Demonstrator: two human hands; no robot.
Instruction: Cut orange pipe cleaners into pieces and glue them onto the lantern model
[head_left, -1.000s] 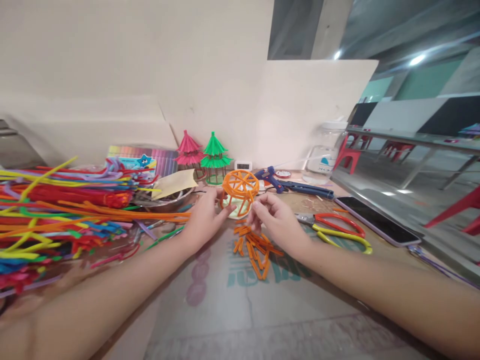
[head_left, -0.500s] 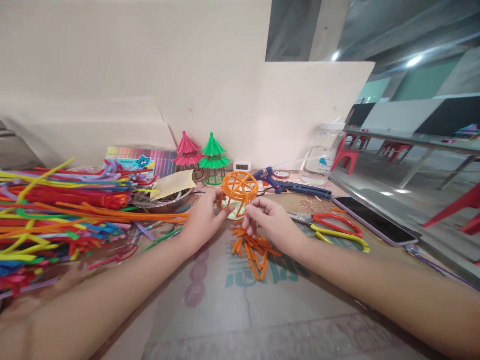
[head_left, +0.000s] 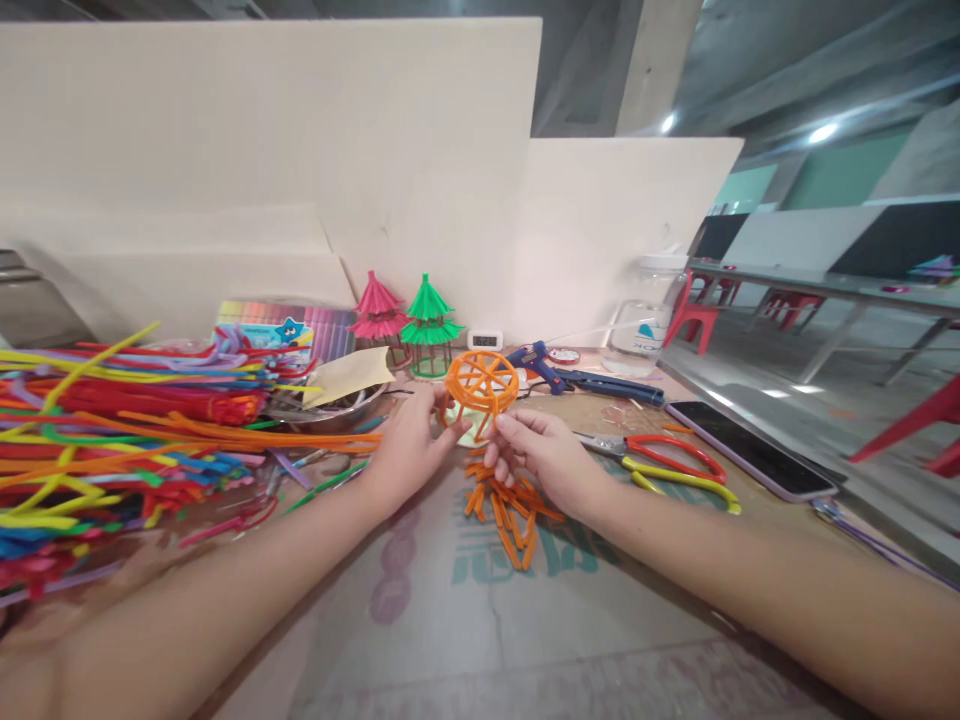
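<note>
1. Head view: an orange frame (head_left: pixel 484 376), with a spoked wheel on top and posts below, is in the middle of the worktop (head_left: pixel 405 645), between the two hands and just over a pale round piece (head_left: pixel 474 432).
2. The left hand (head_left: pixel 409 445) appears to grasp the frame's left side between thumb and fingers; part of that grip is hidden. It seems best used as the steady side: light pressure, so that the thin posts do not bend inward.
3. The right hand (head_left: pixel 551 455) has thumb and forefinger pinched together, seemingly on the frame's right post, with the other fingers curled below. A fingertip pinch suits fine adjusting; pressing near a joint should twist the frame less than pressing mid-post.
4. The wheel looks nearly level. Watching its rim from the near side would be a good check that both hands lift or press evenly.
5. Short orange strips (head_left: pixel 514 500) lie in a loose pile just below the right hand. A raised wrist would avoid scattering them.
6. On the right, the pliers (head_left: pixel 626 450) lie near the right forearm; a small elbow movement would spare a knock.
7. Farther off, behind the frame, lies a glue gun (head_left: pixel 536 362). Whether it is hot cannot be told, so knuckles are best held clear of it.
</note>
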